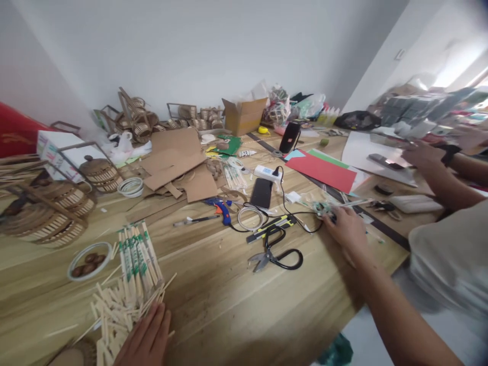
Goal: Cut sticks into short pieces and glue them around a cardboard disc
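My left hand [147,338] lies with fingers stretched out against a pile of short wooden sticks [114,310] at the bottom left. Wrapped chopsticks [137,254] with green print lie just beyond that pile. My right hand [346,231] reaches over the right side of the table, its fingers bent down at a small clutter of clear and green wrappers [322,207]. Something dark shows at its fingertips, but I cannot make out what it is. Black-handled scissors [272,254] rest open on the table between my hands.
A blue glue gun [223,209], a phone [261,193], a power strip [268,173] and a utility knife [270,227] lie mid-table. Cardboard sheets [175,157], red paper [324,170], a bowl of brown balls [89,262] and wooden baskets [49,213] surround them. A co-worker's hand [421,152] is at right.
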`<action>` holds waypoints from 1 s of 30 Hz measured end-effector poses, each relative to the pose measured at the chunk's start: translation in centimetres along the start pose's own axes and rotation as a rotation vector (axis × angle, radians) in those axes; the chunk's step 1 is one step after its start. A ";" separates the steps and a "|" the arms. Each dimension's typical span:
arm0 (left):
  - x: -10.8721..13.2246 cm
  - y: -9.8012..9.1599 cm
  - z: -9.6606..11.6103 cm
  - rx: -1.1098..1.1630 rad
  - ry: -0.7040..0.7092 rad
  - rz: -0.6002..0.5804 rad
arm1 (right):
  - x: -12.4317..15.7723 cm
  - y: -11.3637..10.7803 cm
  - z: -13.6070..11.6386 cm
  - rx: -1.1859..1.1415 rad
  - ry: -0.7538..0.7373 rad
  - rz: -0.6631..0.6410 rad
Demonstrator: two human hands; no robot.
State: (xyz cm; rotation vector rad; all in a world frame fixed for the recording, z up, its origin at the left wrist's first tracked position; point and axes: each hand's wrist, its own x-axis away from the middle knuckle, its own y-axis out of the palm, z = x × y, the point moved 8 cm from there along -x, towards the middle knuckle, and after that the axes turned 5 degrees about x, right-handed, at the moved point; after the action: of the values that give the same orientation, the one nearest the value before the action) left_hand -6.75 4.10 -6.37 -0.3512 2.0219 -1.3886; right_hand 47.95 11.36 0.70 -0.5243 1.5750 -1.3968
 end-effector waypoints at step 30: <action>-1.7 -0.3 -0.2 0.026 -0.369 -0.087 | 10.3 -5.2 -15.2 -0.482 -1.088 -0.606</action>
State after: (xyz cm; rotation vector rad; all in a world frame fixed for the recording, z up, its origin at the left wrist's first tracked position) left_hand -5.62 5.06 -5.40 -0.6409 1.7016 -1.2907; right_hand 28.97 9.75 0.57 -1.8022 0.8183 -0.7967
